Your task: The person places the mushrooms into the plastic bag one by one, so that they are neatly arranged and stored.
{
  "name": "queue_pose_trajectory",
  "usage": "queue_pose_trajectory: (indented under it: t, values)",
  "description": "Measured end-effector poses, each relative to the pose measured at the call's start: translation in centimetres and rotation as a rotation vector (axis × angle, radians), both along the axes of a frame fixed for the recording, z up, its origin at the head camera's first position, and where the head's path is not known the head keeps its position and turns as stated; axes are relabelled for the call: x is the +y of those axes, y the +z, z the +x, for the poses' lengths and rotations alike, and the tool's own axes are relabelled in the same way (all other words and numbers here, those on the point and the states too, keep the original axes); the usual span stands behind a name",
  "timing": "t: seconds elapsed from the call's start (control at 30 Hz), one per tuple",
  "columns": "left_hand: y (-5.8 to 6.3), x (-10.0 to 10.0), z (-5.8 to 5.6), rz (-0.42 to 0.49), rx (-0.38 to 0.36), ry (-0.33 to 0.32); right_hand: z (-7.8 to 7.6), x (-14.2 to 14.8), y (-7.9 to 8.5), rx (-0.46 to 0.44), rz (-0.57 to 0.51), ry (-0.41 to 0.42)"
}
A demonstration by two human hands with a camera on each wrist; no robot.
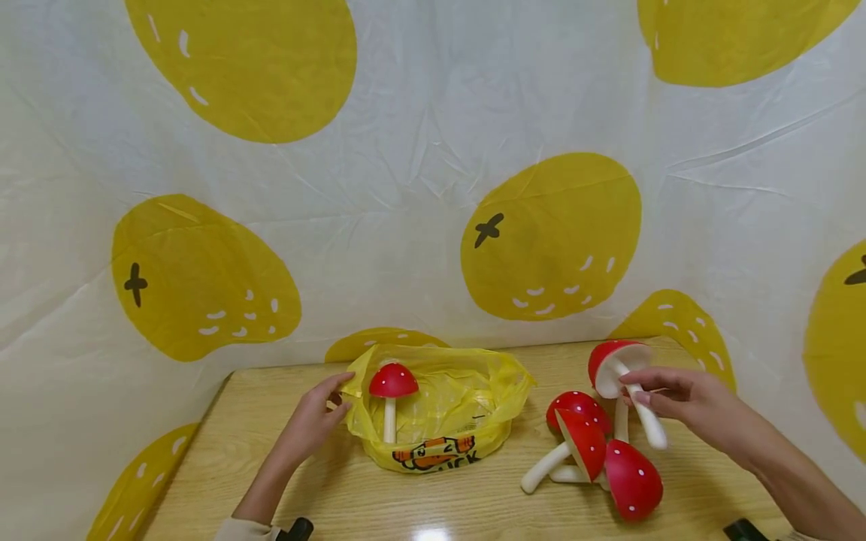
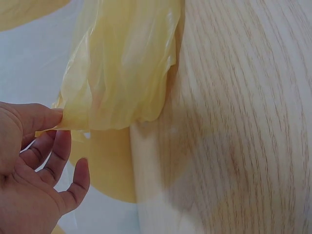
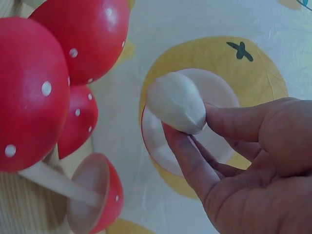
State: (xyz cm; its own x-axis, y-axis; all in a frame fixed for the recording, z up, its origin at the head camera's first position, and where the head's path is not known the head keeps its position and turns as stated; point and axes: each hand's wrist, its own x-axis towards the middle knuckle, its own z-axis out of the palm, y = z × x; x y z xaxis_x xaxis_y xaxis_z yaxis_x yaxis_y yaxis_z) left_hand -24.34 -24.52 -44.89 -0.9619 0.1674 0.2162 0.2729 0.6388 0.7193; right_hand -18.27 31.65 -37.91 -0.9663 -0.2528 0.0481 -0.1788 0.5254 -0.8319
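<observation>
My left hand [image 1: 318, 413] pinches the left rim of a yellow plastic bag [image 1: 501, 368], which stands with its mouth spread wide. The left wrist view shows thumb and fingers gripping the bag's edge [image 2: 117, 73]. Inside the bag, at its left side, one toy mushroom [image 1: 393, 381] with a red, white-dotted cap stands upright. My right hand [image 1: 676, 394] holds another toy mushroom [image 1: 652, 424] by its white stem, cap tilted up and left, above a pile. In the right wrist view the stem's end [image 3: 178, 102] points at the camera between thumb and fingers.
Several more red-capped mushrooms [image 1: 634, 481] lie heaped on the wooden table [image 1: 325, 503], right of the bag. Behind the table hangs a white cloth [image 1: 392, 263] printed with yellow fruit. Dark straps show near both wrists.
</observation>
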Motion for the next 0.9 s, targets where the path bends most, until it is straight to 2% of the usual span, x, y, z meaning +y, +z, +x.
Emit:
queue_pose_trajectory:
  t: [0.23,0.43,0.73,0.9]
  values:
    - [0.2,0.0,0.0,0.002,-0.005,-0.003,-0.6,-1.0,1.1,-0.156,-0.142,0.031]
    - [0.2,0.0,0.0,0.0,-0.005,-0.006,-1.0,-1.7,1.4,-0.21,-0.256,0.114]
    - [0.1,0.0,0.0,-0.007,-0.013,-0.002,-1.7,-3.2,1.6,-0.32,-0.363,0.075]
    - [0.1,0.0,-0.1,-0.01,-0.017,-0.01,-1.9,-4.0,1.6,-0.378,-0.439,0.129]
